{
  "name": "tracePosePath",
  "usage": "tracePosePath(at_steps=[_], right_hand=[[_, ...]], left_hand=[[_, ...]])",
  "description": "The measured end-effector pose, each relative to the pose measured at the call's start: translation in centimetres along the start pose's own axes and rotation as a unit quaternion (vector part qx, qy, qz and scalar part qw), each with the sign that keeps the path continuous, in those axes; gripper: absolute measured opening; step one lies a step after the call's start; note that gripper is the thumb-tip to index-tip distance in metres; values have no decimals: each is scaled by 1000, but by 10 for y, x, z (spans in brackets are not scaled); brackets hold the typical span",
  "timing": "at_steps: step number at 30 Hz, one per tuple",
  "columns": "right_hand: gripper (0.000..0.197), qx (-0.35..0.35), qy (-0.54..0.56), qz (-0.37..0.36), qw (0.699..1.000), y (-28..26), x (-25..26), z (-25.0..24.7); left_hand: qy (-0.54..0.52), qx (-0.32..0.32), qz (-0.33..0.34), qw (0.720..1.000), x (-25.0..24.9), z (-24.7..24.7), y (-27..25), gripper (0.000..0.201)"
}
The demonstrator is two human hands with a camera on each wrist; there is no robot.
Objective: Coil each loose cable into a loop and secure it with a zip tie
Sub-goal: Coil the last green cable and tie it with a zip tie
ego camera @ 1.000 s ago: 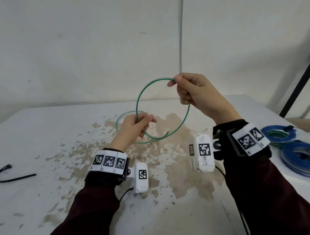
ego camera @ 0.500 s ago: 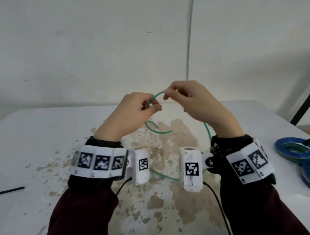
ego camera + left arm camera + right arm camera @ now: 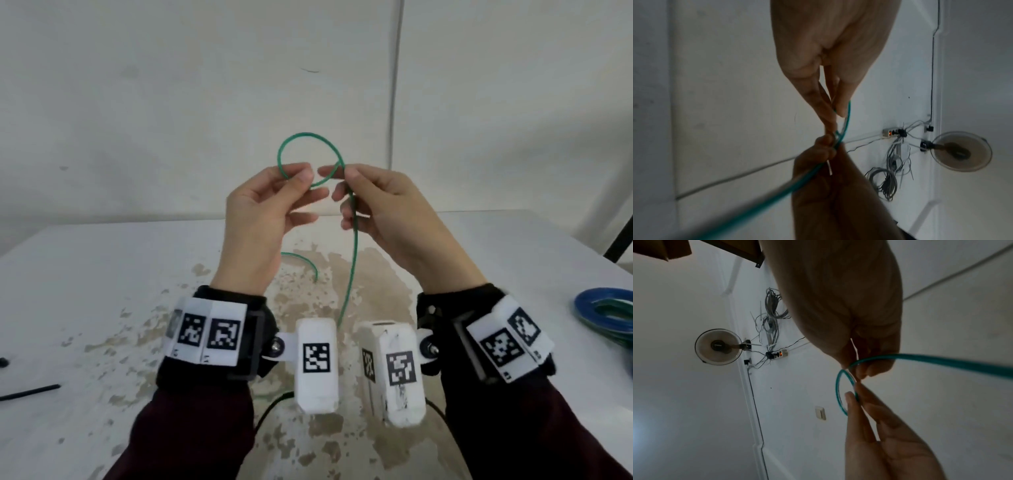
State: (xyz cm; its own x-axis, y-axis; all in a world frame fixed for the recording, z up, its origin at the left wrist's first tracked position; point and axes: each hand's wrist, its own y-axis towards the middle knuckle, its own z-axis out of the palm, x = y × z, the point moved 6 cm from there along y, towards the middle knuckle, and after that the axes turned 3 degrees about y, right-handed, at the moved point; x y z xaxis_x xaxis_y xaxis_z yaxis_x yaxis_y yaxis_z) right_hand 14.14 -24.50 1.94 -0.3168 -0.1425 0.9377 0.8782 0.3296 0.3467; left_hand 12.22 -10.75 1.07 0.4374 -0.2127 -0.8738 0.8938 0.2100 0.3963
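Note:
A thin green cable point(image 3: 310, 135) forms one small loop in the air above the table. My left hand point(image 3: 303, 173) pinches the loop's left side between thumb and forefinger. My right hand point(image 3: 334, 171) pinches it where the strands cross. From there a long tail point(image 3: 352, 246) hangs down toward the wrist cameras, and another curved stretch point(image 3: 301, 260) shows below my left hand. In the left wrist view, the left fingertips point(image 3: 840, 110) and the cable point(image 3: 845, 123) meet the right hand below. The right wrist view shows the loop point(image 3: 838, 394) between both hands' fingertips.
Finished blue and green coils point(image 3: 606, 311) lie at the table's right edge. A black zip tie point(image 3: 30, 392) lies at the left edge. The white table point(image 3: 102, 274) has worn brown patches. A dark pole point(image 3: 620, 240) leans at the far right.
Both hands came together and rose off the table. The wide green loop of a second ago has tightened into a small loop above the fingertips, with a tail now hanging down.

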Motion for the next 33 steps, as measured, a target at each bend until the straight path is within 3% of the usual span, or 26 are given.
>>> tracePosePath(at_steps=[3, 6, 10, 13, 21, 30, 33], right_hand=[[28, -27, 55, -9, 998, 1, 2, -4], [31, -25, -4, -3, 1000, 1, -2, -6], [32, 67, -132, 33, 988, -2, -9, 1], [32, 103, -130, 59, 984, -5, -13, 4], [33, 33, -106, 44, 993, -5, -7, 0], [39, 4, -244, 14, 970, -7, -1, -5], [39, 2, -240, 9, 971, -8, 2, -7]], left_hand=[[66, 1, 7, 998, 5, 7, -3, 2], [113, 49, -8, 992, 9, 18, -5, 4], [97, 74, -21, 992, 10, 16, -3, 10], [115, 112, -4, 987, 7, 13, -2, 9], [180, 137, 8, 974, 2, 6, -1, 9], [378, 222, 57, 897, 10, 14, -5, 30], [343, 221, 55, 911, 8, 16, -6, 30]])
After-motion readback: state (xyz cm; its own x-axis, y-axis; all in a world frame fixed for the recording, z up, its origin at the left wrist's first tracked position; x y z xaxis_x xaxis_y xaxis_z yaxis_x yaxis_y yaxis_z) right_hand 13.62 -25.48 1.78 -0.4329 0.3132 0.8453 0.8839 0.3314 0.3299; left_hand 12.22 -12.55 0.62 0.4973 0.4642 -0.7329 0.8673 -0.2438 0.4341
